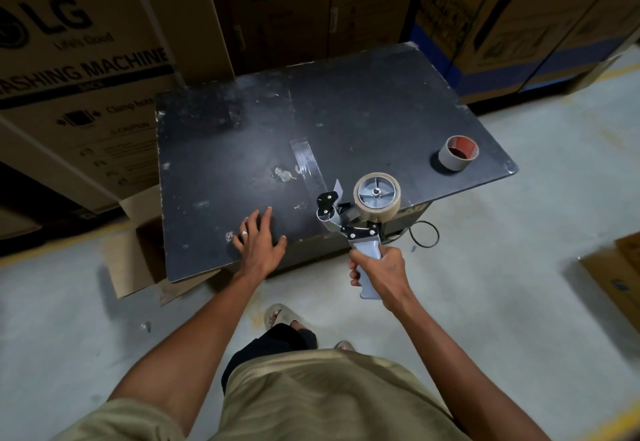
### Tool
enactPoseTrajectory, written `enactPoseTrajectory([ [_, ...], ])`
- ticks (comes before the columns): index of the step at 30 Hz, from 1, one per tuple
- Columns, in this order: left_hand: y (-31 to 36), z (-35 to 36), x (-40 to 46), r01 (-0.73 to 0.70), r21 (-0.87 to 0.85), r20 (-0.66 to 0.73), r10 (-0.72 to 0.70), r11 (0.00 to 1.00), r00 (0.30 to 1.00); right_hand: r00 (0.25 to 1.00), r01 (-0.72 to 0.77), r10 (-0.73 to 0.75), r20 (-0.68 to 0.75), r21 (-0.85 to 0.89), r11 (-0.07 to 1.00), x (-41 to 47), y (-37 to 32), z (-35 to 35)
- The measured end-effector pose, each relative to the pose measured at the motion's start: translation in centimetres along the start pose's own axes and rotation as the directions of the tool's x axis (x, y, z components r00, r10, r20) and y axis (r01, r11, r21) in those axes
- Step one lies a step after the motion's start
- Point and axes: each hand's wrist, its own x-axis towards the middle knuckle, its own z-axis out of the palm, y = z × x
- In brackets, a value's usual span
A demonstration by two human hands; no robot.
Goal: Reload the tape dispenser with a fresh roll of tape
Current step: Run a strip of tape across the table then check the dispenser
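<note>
The right hand (379,269) grips the handle of the one tape dispenser (360,213) at the table (381,101) edge, probably to test it: one fresh roll (377,198) sits on its wheel. The left hand (259,238) lies flat, steadying. One empty core (457,153) stands aside.

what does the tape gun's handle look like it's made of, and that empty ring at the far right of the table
Grey moulded handle of the tape dispenser, gripped by the right hand: probably plastic, smooth, matte, uniformly coloured. Empty brown tape core on the black table: likely cardboard, a dull thin-walled tube with a reddish inside.
</note>
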Motion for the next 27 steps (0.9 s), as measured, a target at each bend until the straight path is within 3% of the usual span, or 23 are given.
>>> enactPoseTrajectory([
  [2, 1.7, -0.2, 0.3, -0.036, -0.239, -0.053, 0.024, 0.97, 0.998, 0.998, -0.023, 0.019, 0.063, 0.059, 0.998, 0.6, -0.9, 0.3],
  [4, 3.8, -0.7, 0.5, -0.106, -0.532, -0.097, 0.064, 0.84, 0.993, 0.991, -0.061, 0.042, 0.125, 0.151, 0.987, 1.1, -2.1, 0.7],
  [7, 7.7, -2.6, 0.8, -0.167, -0.721, -0.15, 0.083, 0.673, 0.985, 0.978, -0.112, 0.063, 0.197, 0.248, 0.962, 1.9, -4.1, 1.2],
  [14, 10.8, -5.3, 3.6, -0.233, -0.771, -0.224, 0.089, 0.593, 0.97, 0.96, -0.124, 0.054, 0.273, 0.243, 0.962, 4.1, -7.5, 1.9],
  [27, 10.0, -9.9, 12.1, -0.242, -0.75, -0.238, 0.089, 0.616, 0.967, 0.944, -0.116, 0.049, 0.327, 0.186, 0.976, 8.9, -12.0, 4.6],
])
